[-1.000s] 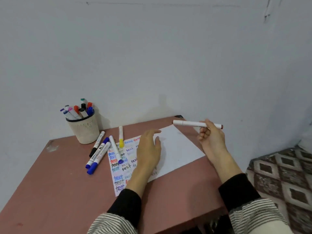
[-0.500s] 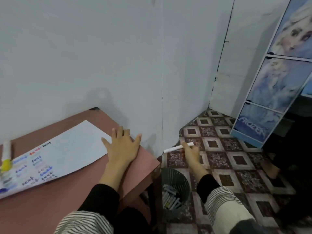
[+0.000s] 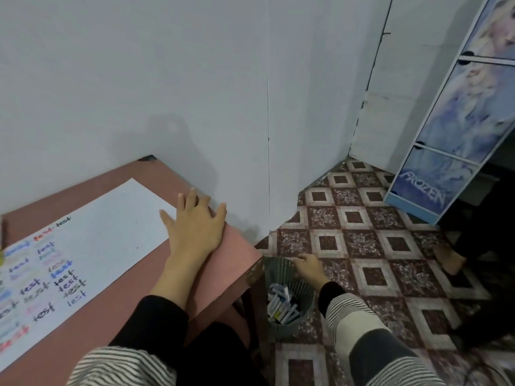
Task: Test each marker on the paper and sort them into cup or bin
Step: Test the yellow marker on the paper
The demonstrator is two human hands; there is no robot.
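Currently left hand (image 3: 195, 227) lies flat, fingers spread, on the far right corner of the pink-brown tabletop (image 3: 237, 254), its thumb side touching the edge of the white sheet of paper (image 3: 106, 232); right hand (image 3: 309, 267) is low beside the tabletop, over the rim of the dark grey ribbed plastic bin (image 3: 278, 268) on the patterned tile floor (image 3: 376, 246); I see no marker in that hand; fingers look loosely bent, but whether they pinch anything I cannot tell, too small and partly turned away.

Progress, my read: the paper's left part carries many coloured "test" scribbles, so a good number of markers have been tried; the bin holds a pile of discarded white-barrelled markers (image 3: 281, 305), so rejects are going in; the marker for this step is likely among that pile, not certain which.

Left to do: cannot judge; the cup and any untested markers are out of view; only a sliver of something yellow shows at the left edge.
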